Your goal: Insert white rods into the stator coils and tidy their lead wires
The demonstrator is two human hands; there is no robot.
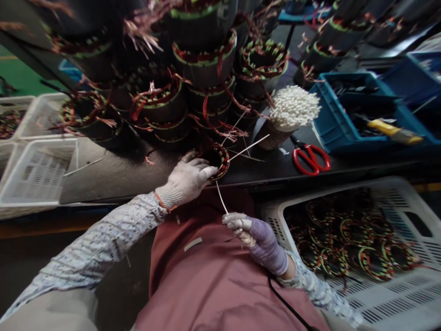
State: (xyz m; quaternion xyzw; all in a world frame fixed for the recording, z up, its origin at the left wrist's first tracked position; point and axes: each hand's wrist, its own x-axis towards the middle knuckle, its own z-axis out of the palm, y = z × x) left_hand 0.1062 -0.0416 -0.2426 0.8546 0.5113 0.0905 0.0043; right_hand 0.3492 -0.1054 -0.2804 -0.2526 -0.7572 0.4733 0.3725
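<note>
My left hand point(188, 178), in a whitish knit glove, is closed over the near left side of a small stator point(223, 163) at the table's front edge. Red wire and pale green insulation show around its ring; the part under my fingers is hidden. A thin white strand point(220, 195) runs down from the stator's near side. Its lower end is pinched in the fingertips of my right hand point(243, 229), gloved and wrapped in purple, above my reddish apron point(213, 276). Another white stick point(250, 147) juts from the stator's right side.
Stacked dark stators point(203, 69) with loose copper ends stand behind. A container of white sticks point(294, 108), red-handled scissors point(310, 158) and a blue bin point(325, 119) with a yellow-handled tool point(394, 132) are to the right. A white crate point(396, 294) holds several wound rings; white baskets point(34, 172) stand left.
</note>
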